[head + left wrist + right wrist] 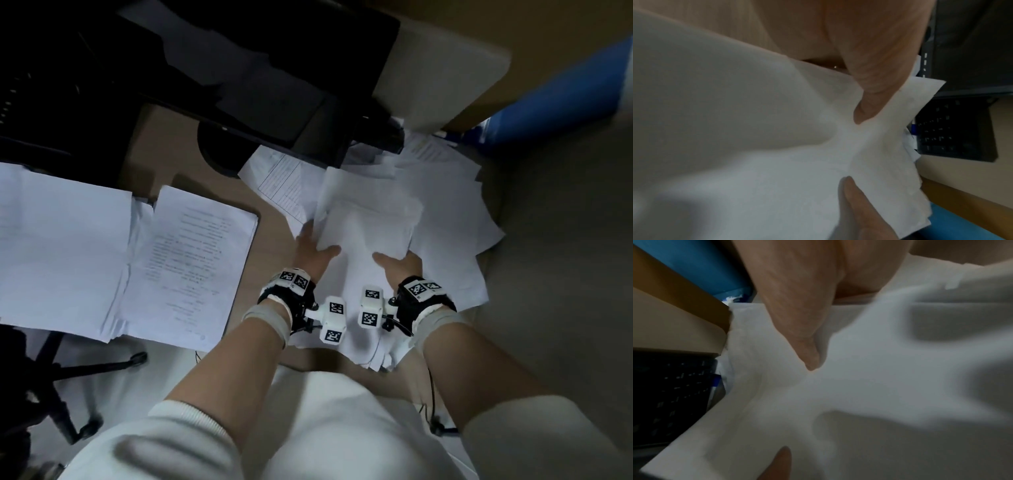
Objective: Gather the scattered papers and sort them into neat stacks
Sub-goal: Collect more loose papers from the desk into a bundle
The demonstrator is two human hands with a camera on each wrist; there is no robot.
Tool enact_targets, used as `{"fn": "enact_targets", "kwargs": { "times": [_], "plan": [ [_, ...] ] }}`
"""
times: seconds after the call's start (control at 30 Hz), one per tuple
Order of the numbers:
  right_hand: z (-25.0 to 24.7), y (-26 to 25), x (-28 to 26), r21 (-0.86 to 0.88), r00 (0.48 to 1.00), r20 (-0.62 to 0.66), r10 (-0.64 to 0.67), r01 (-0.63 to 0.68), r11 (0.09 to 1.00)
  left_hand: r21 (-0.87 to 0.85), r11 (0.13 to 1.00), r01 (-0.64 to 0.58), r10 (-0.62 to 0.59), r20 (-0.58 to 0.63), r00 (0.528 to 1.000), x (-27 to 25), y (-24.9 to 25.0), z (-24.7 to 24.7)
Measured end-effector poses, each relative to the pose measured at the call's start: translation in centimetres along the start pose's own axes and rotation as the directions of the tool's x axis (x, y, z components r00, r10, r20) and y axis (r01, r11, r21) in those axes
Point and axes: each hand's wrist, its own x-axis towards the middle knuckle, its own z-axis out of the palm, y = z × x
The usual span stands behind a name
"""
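Note:
A loose bundle of white papers (368,229) lies over a scattered heap (445,212) at the desk's right. My left hand (313,251) grips the bundle's left edge, thumb on top and fingers beneath. My right hand (397,263) grips its near right edge the same way. In the left wrist view the thumb (869,91) presses into the creased sheets (777,146). The right wrist view shows the thumb (803,340) pinching the paper (859,394) from above, with a fingertip (781,462) below. Two neater stacks sit at the left: a blank one (61,246) and a printed one (191,263).
A black monitor stand (222,144) and keyboard (260,89) lie behind the papers. A beige box (445,68) and a blue object (561,102) stand at the back right. A black chair base (68,370) is below the desk's left edge.

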Motion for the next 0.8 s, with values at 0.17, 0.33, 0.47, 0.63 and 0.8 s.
{"fn": "enact_targets", "kwargs": {
  "times": [0.17, 0.33, 0.47, 0.63, 0.8],
  "plan": [
    [-0.7, -3.3, 1.3, -0.066, 0.99, -0.004, -0.143, 0.142, 0.988, -0.159, 0.986, 0.046, -0.075, -0.178, 0.981, 0.6, 1.5, 0.1],
    [0.6, -7.5, 2.7, -0.285, 0.977, 0.09, -0.196, 0.214, 0.934, -0.113, 0.947, 0.3, -0.308, -0.067, 0.949, 2.3, 1.1, -1.3],
    [1.8, -8.5, 3.0, -0.417, 0.979, 0.156, -0.134, 0.188, 0.889, -0.082, 0.916, 0.392, -0.397, -0.061, 0.916, 2.2, -0.4, -1.5],
    [1.3, -10.2, 4.6, -0.458, 0.942, 0.194, -0.275, 0.335, 0.824, -0.177, 0.929, 0.325, -0.347, -0.115, 0.931, 3.3, -0.2, -1.6],
    [2.1, -11.9, 6.1, -0.65, 0.896, 0.258, -0.361, 0.438, 0.621, -0.267, 0.938, 0.223, -0.285, -0.22, 0.933, 4.9, 0.9, -2.0]
  ]
}}
